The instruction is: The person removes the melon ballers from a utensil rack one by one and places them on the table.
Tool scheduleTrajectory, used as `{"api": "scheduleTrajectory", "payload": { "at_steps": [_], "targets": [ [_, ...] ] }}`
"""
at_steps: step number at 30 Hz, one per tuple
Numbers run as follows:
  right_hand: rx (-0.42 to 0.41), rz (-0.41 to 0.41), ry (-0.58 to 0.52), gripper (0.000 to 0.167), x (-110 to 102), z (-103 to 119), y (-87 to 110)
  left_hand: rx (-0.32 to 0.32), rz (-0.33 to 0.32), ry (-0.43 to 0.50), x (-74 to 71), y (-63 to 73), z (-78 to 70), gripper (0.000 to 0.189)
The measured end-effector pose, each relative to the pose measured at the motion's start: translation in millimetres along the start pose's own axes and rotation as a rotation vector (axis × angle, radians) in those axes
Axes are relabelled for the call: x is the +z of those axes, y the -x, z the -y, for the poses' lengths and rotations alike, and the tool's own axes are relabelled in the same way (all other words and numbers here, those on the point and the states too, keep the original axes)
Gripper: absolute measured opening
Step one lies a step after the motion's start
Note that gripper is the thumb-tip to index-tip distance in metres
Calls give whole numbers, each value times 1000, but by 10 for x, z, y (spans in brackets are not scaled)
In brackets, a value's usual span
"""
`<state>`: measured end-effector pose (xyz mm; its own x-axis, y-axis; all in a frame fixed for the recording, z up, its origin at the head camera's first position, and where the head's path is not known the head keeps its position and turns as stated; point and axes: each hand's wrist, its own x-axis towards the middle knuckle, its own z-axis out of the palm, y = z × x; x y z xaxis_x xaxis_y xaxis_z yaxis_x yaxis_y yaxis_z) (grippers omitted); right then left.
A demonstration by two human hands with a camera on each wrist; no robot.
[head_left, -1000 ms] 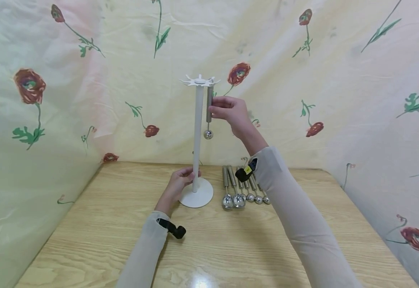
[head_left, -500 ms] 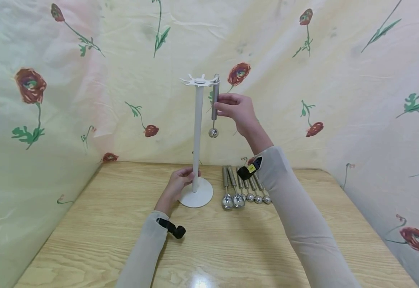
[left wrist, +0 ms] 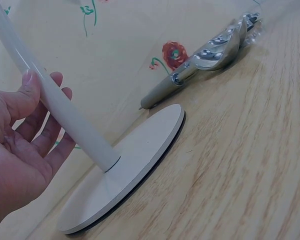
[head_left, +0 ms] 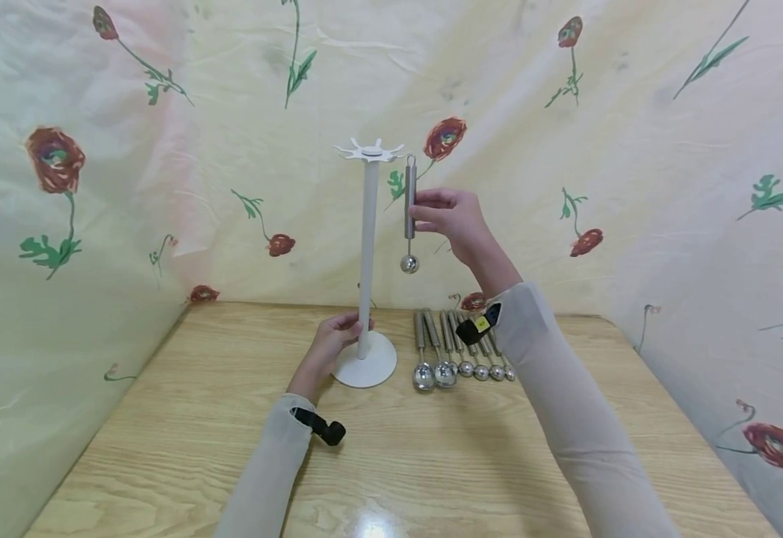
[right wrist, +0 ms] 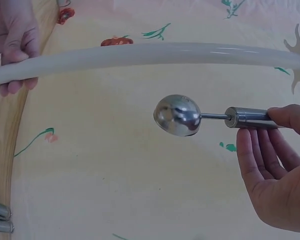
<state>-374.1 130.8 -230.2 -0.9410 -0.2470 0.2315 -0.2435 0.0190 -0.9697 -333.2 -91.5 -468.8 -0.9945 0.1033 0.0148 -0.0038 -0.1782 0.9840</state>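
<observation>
A white stand with a slim pole [head_left: 368,246], a round base [head_left: 376,368] and a ring of hooks [head_left: 371,154] stands upright on the table. My left hand [head_left: 329,345] grips the pole low down, thumb and fingers around it in the left wrist view. My right hand [head_left: 455,218] pinches a metal melon baller [head_left: 410,202] by its handle, just right of the hooks. Its wire loop is uppermost and its rounded bowl [right wrist: 178,115] hangs below. The loop appears just beside a hook tip; contact cannot be told.
Several metal spoons and scoops [head_left: 424,376] lie in a row on the wooden table [head_left: 391,463], right of the base, handles toward the back. A flowered cloth [head_left: 230,149] hangs behind and at both sides.
The right hand has moved right with the melon baller, first slightly up and then down, away from the hooks. The left hand has kept its hold on the pole.
</observation>
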Motion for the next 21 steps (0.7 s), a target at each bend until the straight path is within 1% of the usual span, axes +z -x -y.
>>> {"api": "scheduleTrajectory", "payload": {
  "at_steps": [5,12,21],
  "targets": [
    [28,27,26,34,-65,-117,81,7,6,-1,-3,-3,3,37],
    [37,49,39,32,-197,-289,217,12,3,7,6,6,6,39],
    [95,51,69,38,-518,-561,342,13,6,-8,5,2,2,39]
  ]
}}
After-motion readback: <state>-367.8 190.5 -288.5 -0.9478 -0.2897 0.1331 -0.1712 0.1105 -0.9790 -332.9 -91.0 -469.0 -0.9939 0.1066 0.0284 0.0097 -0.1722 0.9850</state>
